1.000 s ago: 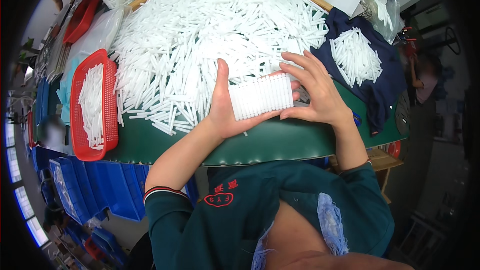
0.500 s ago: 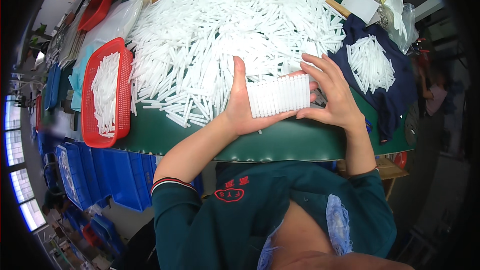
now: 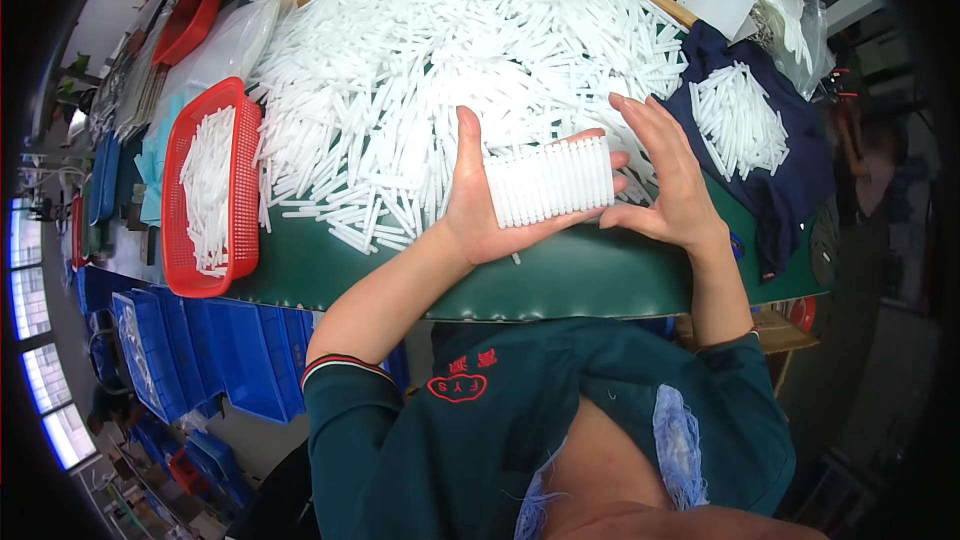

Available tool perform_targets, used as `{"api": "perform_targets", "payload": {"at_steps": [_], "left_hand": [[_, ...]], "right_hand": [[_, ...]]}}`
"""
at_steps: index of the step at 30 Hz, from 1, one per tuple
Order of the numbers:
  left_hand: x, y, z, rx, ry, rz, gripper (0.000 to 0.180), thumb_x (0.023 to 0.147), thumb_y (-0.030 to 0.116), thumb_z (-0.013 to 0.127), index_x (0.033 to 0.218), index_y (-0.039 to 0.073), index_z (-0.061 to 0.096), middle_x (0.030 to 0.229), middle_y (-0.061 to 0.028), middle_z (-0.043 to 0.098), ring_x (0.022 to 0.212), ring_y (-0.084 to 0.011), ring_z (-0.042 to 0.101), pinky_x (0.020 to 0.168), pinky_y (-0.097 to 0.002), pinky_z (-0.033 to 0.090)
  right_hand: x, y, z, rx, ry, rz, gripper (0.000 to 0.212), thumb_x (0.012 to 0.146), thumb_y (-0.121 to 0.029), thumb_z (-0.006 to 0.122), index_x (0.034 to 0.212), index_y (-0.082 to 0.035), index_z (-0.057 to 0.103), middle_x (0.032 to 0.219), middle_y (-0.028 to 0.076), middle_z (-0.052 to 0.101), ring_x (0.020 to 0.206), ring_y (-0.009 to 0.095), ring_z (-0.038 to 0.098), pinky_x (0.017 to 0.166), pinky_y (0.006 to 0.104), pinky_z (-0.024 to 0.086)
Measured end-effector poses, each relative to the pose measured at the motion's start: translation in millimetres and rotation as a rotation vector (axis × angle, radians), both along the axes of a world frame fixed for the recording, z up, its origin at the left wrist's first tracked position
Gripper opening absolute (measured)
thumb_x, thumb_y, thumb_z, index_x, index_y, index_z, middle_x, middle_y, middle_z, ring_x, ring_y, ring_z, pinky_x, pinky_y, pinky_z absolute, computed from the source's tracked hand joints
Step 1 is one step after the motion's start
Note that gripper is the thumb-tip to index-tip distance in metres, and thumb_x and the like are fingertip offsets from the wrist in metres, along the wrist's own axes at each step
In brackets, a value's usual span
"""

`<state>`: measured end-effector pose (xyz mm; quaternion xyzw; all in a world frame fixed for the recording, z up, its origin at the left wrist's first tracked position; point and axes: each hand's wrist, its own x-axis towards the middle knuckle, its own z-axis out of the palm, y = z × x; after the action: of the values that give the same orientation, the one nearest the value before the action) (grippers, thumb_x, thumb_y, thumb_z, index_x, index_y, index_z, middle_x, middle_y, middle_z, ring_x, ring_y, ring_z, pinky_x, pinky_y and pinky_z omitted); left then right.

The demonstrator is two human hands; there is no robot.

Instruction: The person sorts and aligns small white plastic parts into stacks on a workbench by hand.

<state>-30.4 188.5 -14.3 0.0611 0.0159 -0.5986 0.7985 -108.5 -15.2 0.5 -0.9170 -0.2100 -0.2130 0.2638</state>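
A neat row of slim white plastic tubes (image 3: 550, 183) lies side by side across the palm and fingers of my left hand (image 3: 472, 215). That hand supports the row from below, its thumb raised at the left end. My right hand (image 3: 682, 195) is beside the row's right end, its fingers stretched upward and apart from the thumb, holding nothing. Its thumb tip comes close to the last tube; whether it touches, I cannot tell. Behind both hands spreads a large loose pile of the same white tubes (image 3: 370, 90) on the green tabletop (image 3: 580, 275).
To the left stands a red plastic basket (image 3: 247, 170) with more tubes. On the right, a dark blue cloth (image 3: 795, 195) bears a small tube heap (image 3: 738, 125). A wooden strip (image 3: 672, 8) borders the pile's far side. Blue bins (image 3: 255, 355) sit below the table's left edge.
My right hand's fingers have straightened and spread away from the row's right end. My left hand and the tubes have shifted slightly left and up.
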Motion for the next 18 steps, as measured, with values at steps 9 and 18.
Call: {"api": "perform_targets", "payload": {"at_steps": [9, 18], "left_hand": [[1.4, 0.8, -2.7, -0.009, 0.051, 0.002, 0.126, 0.063, 0.095, 0.023, 0.145, -0.001, 0.023, 0.145, -0.0276, 0.030, 0.134, -0.0432, 0.031, 0.111, -0.0497, 0.021], [2.0, -0.2, -5.3, -0.030, 0.016, -0.006, 0.125, 0.065, 0.093, 0.026, 0.147, -0.001, 0.016, 0.150, -0.0260, 0.019, 0.139, -0.0419, 0.019, 0.113, -0.0489, 0.016]], "right_hand": [[0.4, -2.0, -8.2, 0.052, -0.101, -0.199, 0.054, 0.085, -0.016, 0.063, 0.133, -0.002, 0.043, 0.130, 0.014, 0.053, 0.121, 0.028, 0.050, 0.107, 0.0478, 0.031], [0.4, 0.6, -8.6, 0.041, -0.117, -0.220, 0.046, 0.086, -0.010, 0.060, 0.130, -0.002, 0.048, 0.129, 0.014, 0.054, 0.120, 0.028, 0.051, 0.106, 0.0469, 0.032]]}}
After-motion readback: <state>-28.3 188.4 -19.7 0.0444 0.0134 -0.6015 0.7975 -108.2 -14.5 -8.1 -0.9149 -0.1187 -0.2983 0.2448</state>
